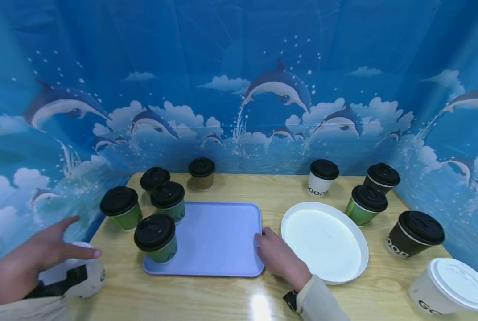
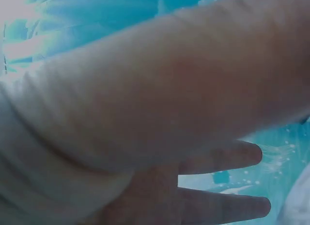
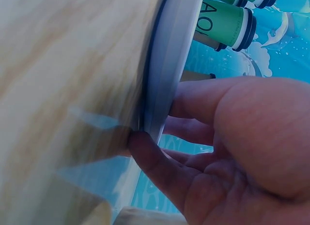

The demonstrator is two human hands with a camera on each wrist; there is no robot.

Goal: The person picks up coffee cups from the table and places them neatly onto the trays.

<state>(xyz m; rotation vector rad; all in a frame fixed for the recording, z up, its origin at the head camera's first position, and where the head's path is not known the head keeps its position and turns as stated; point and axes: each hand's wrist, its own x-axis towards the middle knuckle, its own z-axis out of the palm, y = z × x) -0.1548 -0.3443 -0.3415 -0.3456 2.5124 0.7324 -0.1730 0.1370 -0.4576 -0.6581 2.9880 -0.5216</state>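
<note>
My right hand [image 1: 277, 254] grips the right edge of a lavender tray [image 1: 223, 236]; in the right wrist view its fingers meet at the tray's rim [image 3: 169, 65]. A green paper cup with a black lid [image 1: 164, 252] stands on the tray's left part. Another green cup [image 1: 175, 211] is at its back left corner. At the far left my left hand [image 1: 34, 258] is raised, thumb and index finger spread, holding nothing. Behind it, partly hidden, is a white tub [image 1: 90, 278]. In the left wrist view the forearm covers most of the left hand [image 2: 218, 203].
A round white tray [image 1: 323, 240] lies right of the lavender one. Several lidded cups stand along the right, among them a black cup [image 1: 403, 240] and a white tub [image 1: 435, 292]. A light green cup [image 1: 128, 218] and a brown cup [image 1: 203, 182] stand back left. A dolphin curtain [image 1: 223, 89] surrounds the table.
</note>
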